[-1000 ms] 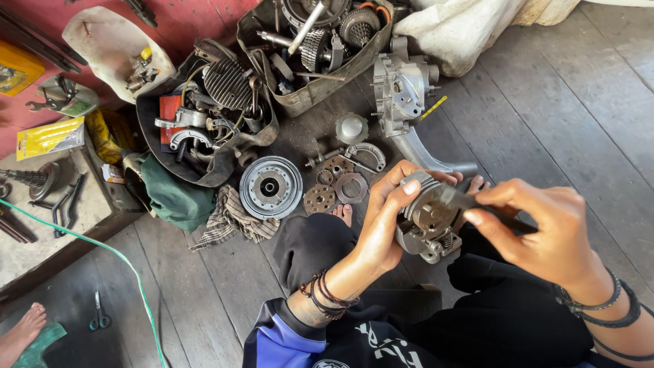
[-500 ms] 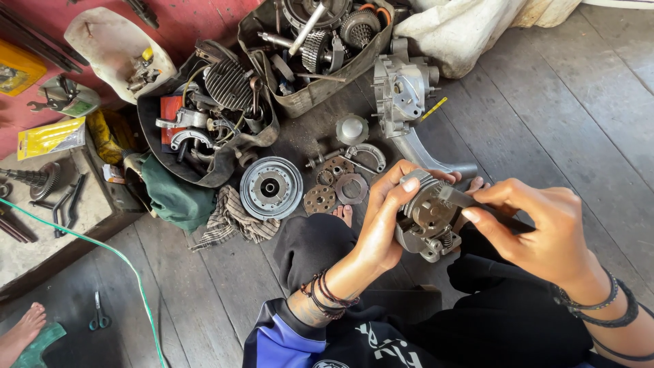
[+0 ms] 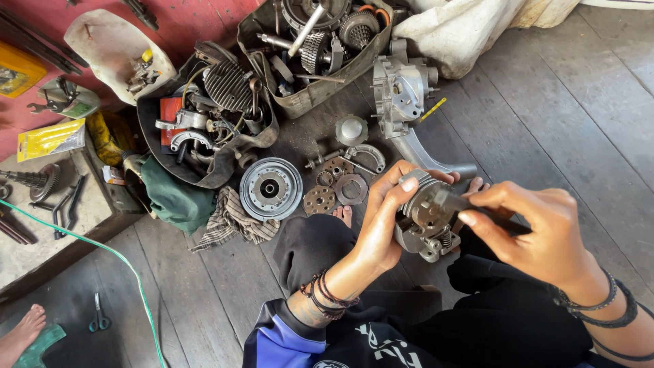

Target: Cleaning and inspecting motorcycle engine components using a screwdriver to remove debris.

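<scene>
Finned engine cylinder head [image 3: 426, 218], grey metal with a spring showing at its lower edge, is held up over the lap, above the dark trousers [image 3: 320, 238] and just short of the parts spread on the plank floor [image 3: 545, 102]. It is clasped from the left by the left hand [image 3: 381, 221], fingers curled round its finned top and thumb pressed against its side. A dark tool handle [image 3: 490, 217] is gripped by the right hand [image 3: 538, 232], closed round it, thumb and forefinger pinched at the end that is set against the head's upper face; the tool's tip cannot be made out. Bare toes [image 3: 344, 215] are seen just left of the left hand. Beyond them a round flywheel-like disc [image 3: 270, 189] is laid flat on the boards, with small clutch plates and rings [image 3: 337, 187] just beside it and a checked rag [image 3: 231, 221] touching its lower left. A grey crankcase casting [image 3: 402, 88] is lying further off, next to a white sack [image 3: 463, 27]. Two tub-like containers are filled with parts: a black one [image 3: 153, 136] and a metal tray [image 3: 313, 99] of gears. A green cloth [image 3: 174, 197] is bunched beside the black tub. Small scissors [image 3: 99, 317] and a green cord [image 3: 136, 272] are seen at lower left, near another person's bare foot [image 3: 20, 334].
</scene>
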